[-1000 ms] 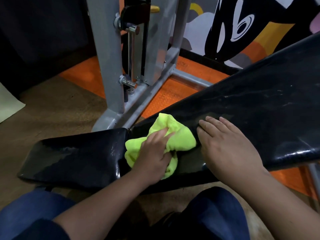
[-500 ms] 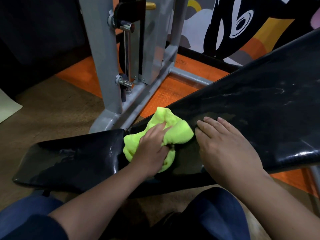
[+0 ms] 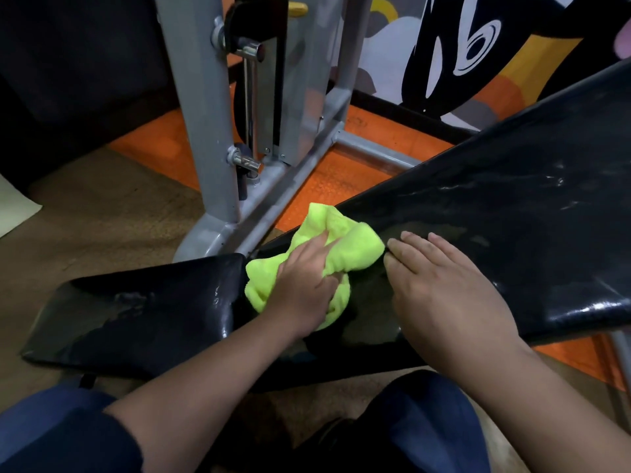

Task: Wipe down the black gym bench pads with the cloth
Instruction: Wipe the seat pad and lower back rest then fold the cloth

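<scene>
Head view: cloth slightly farther up the pad

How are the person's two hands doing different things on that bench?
The left hand is curled round the bunched yellow-green cloth; the right hand holds nothing. The left hand's fingers are bent into the fabric, while the right hand lies flat with straight fingers. Both rest on the lower end of the black back pad.
</scene>
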A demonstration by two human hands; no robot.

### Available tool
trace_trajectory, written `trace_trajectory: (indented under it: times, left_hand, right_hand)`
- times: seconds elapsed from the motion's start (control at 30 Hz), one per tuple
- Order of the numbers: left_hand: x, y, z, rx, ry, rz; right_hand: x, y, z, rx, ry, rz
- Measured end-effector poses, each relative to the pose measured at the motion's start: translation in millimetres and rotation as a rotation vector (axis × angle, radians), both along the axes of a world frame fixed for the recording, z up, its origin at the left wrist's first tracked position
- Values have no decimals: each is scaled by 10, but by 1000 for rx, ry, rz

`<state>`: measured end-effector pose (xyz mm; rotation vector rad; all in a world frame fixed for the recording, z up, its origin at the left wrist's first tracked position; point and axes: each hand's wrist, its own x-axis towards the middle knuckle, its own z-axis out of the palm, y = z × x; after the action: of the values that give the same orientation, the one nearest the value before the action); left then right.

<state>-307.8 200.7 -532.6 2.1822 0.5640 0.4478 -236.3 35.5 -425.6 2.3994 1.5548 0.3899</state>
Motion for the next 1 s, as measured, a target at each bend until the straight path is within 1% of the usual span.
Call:
trace_trajectory:
  times: [0.07, 0.13, 0.2, 0.27, 0.4, 0.47, 0.53, 0.67, 0.73, 0.8, 0.87, 0.93, 1.0]
  left_hand:
    - [46, 103, 0, -20, 27, 38]
    - [154, 106, 105, -74, 0, 78]
    - [172, 49, 124, -45, -23, 25]
    - [118, 102, 62, -7, 22, -22]
    - [259, 218, 181, -70, 26, 93]
    - [239, 162, 134, -56, 5, 67]
    - [158, 192, 6, -70, 24, 43]
    - [348, 317, 76, -121, 59, 158]
    - [337, 265, 48, -107, 23, 96]
    - [254, 296, -46, -105, 27, 49]
    - [304, 399, -15, -99, 62, 109]
    - [423, 416, 100, -143, 85, 159]
    - [412, 396, 71, -156, 40, 102]
  right_hand:
    - [12, -5, -9, -2, -1, -5]
    - [20, 10, 5, -6, -1, -6]
    - [14, 11, 10, -6, 3, -6]
    - [11, 2, -3, -4, 9, -9]
    - [26, 16, -4, -11, 2, -19]
    - [22, 3, -12, -10, 2, -18]
    - [14, -4, -19, 1, 6, -18]
    - [18, 19, 0, 13, 7, -21]
    - [18, 2, -13, 12, 10, -15]
    - [28, -14, -29, 7, 10, -13]
    - [38, -4, -27, 6, 11, -17]
    - [41, 11, -14, 8, 12, -21]
    - [32, 0, -23, 15, 7, -22]
